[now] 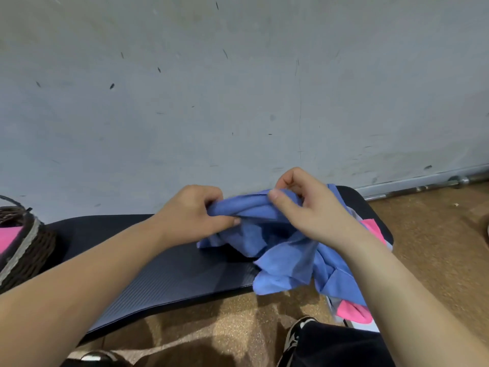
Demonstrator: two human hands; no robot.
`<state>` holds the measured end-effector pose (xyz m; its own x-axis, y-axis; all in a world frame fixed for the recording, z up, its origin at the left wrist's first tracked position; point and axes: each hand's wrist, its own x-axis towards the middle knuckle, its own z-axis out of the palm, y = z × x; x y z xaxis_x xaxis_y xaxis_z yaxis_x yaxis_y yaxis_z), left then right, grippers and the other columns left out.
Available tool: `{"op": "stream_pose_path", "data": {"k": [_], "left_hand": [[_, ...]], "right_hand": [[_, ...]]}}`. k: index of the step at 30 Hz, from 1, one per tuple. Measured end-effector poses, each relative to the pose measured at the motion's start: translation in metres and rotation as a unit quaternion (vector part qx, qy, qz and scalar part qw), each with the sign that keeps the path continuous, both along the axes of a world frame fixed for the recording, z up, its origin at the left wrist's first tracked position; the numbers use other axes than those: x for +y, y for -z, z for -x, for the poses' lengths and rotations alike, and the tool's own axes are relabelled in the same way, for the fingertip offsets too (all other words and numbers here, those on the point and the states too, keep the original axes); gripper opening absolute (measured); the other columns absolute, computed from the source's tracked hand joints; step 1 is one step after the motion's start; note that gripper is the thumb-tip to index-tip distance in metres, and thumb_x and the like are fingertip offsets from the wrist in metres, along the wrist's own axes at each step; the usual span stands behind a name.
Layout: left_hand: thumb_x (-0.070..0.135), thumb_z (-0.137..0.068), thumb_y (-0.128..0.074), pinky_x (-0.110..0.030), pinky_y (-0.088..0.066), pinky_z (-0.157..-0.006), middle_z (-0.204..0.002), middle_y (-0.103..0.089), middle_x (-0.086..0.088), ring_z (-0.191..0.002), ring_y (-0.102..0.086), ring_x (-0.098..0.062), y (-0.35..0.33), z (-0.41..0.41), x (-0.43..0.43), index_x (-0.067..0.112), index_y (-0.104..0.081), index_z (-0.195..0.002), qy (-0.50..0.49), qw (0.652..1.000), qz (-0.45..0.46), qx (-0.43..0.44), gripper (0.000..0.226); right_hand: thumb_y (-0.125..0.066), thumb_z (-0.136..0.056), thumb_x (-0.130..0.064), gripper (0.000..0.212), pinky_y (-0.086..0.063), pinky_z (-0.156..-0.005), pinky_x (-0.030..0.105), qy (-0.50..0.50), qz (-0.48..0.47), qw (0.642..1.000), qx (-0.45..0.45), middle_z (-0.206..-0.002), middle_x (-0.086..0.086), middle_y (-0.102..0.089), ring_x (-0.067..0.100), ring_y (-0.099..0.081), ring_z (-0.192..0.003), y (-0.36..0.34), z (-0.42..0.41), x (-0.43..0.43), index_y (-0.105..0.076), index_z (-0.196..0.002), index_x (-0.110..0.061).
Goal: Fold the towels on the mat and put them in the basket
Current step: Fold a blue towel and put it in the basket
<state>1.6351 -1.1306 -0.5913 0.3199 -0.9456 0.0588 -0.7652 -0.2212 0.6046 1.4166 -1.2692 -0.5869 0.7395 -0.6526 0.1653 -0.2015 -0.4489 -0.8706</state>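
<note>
The left hand [193,215] and right hand [315,210] each curl fingers round one blue towel [277,250] over one mat [172,268], one basket [29,250] left.

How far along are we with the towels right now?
Done: one pink towel seems to lie in the basket. In hand: the left hand and right hand grip the blue towel, bunched and unfolded, over the mat. Left: folding it, plus the pink and grey cloths under it at the mat's right end.
</note>
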Motion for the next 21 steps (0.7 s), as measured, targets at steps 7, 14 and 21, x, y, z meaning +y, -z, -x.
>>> {"op": "stream_pose_path", "data": {"k": [7,14,21], "left_hand": [[0.029,-0.078,-0.081,-0.020,-0.039,-0.055,-0.065,-0.054,0.014,-0.057,-0.045,-0.006,-0.043,-0.029,0.063,0.024,-0.052,-0.076,-0.026,0.997,-0.007,-0.071,0.030],[0.036,-0.085,-0.080,-0.024,-0.043,-0.059,-0.069,-0.064,0.006,-0.067,-0.058,-0.007,-0.050,-0.070,0.158,0.023,-0.066,-0.076,-0.097,0.982,-0.069,-0.146,0.021],[0.012,-0.098,-0.059,-0.024,-0.052,-0.069,-0.083,-0.074,0.004,-0.079,-0.068,-0.016,-0.037,-0.071,0.218,0.025,-0.073,-0.091,-0.184,0.981,-0.040,-0.039,0.020]], "right_hand": [[-0.074,-0.093,-0.031,0.021,-0.040,-0.059,0.018,-0.015,0.021,0.999,-0.028,-0.067,0.000,-0.063,0.003,-0.051,-0.062,-0.009,-0.025,0.021,-0.070,-0.079,-0.016],[-0.061,-0.102,-0.027,0.024,-0.042,-0.066,0.015,-0.008,0.037,0.997,-0.061,-0.071,-0.009,-0.064,-0.003,-0.054,-0.068,-0.013,-0.039,0.054,-0.070,-0.081,-0.019],[-0.053,-0.105,-0.035,0.040,-0.036,-0.057,0.022,0.016,0.035,0.998,-0.056,-0.065,0.002,-0.045,0.008,-0.043,-0.062,0.006,-0.057,0.090,-0.058,-0.083,-0.003]]}}
